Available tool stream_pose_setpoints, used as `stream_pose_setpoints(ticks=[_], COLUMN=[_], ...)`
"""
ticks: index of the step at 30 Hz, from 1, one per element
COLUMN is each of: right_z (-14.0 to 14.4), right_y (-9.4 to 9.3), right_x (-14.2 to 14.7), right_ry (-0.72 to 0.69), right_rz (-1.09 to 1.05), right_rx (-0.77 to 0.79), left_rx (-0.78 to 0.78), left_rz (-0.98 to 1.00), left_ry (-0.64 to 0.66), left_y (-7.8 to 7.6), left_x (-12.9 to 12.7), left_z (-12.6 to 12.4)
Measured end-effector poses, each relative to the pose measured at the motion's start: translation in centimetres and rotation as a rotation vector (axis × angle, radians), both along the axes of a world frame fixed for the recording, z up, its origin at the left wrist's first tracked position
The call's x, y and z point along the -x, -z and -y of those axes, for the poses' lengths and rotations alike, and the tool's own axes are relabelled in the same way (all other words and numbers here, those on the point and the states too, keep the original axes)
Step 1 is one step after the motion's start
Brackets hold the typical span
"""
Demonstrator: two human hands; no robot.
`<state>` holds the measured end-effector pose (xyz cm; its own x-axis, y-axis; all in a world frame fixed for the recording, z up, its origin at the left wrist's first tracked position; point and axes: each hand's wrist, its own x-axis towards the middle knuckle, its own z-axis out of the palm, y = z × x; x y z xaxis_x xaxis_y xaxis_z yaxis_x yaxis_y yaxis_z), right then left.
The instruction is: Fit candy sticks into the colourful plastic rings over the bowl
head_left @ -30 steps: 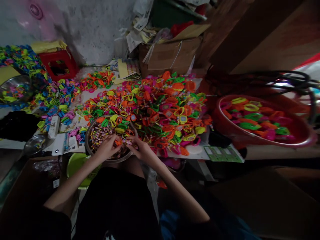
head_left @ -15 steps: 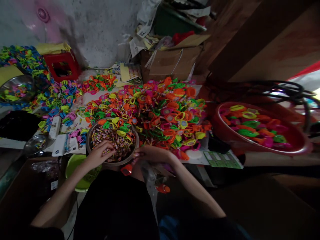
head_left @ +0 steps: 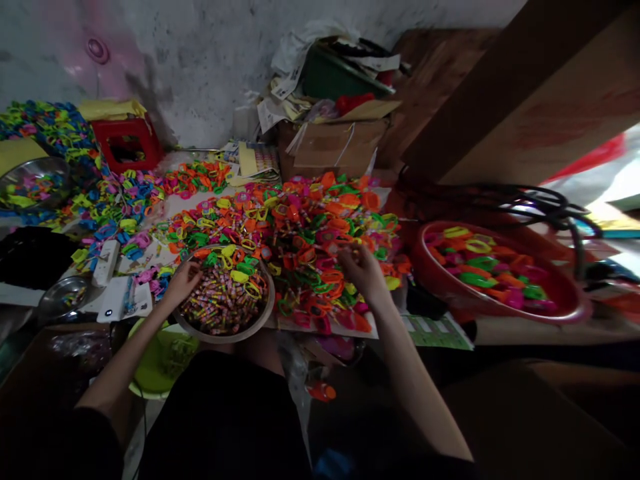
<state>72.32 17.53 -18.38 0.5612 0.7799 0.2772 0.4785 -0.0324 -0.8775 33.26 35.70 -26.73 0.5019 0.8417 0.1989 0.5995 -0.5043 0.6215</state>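
My left hand rests at the left rim of a round metal bowl filled with small wrapped sticks and a few coloured rings. Its fingers curl into the bowl, and whether they hold anything is hidden. My right hand reaches out over a big heap of neon plastic rings, orange, green, pink and yellow. The fingers are apart, with their tips down among the rings. The bowl stands at the near edge of the heap, just in front of my lap.
A red basin with more rings stands at the right, under black cables. Behind the heap are a cardboard box and a red stool. Left: blue and yellow rings, two steel bowls, a green bowl.
My right hand left the near side of the bowl and moved right and forward onto the ring heap. My left hand slid to the bowl's left rim. The view tilted slightly.
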Motion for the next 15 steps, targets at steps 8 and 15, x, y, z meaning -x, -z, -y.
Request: stream_pose_setpoints(ticks=[8,15], right_z=[0.7,1.6], right_y=[3.6,3.0], right_x=[6.1,9.5], right_ry=[-0.417,-0.588], right_rz=[0.137,0.163], right_rx=[0.268,0.311], left_rx=[-0.084,-0.154], left_rz=[-0.134,-0.094], left_ry=[-0.136,-0.127], left_y=[1.1,-0.3], left_x=[-5.0,-6.4], left_z=[-4.1,-2.1])
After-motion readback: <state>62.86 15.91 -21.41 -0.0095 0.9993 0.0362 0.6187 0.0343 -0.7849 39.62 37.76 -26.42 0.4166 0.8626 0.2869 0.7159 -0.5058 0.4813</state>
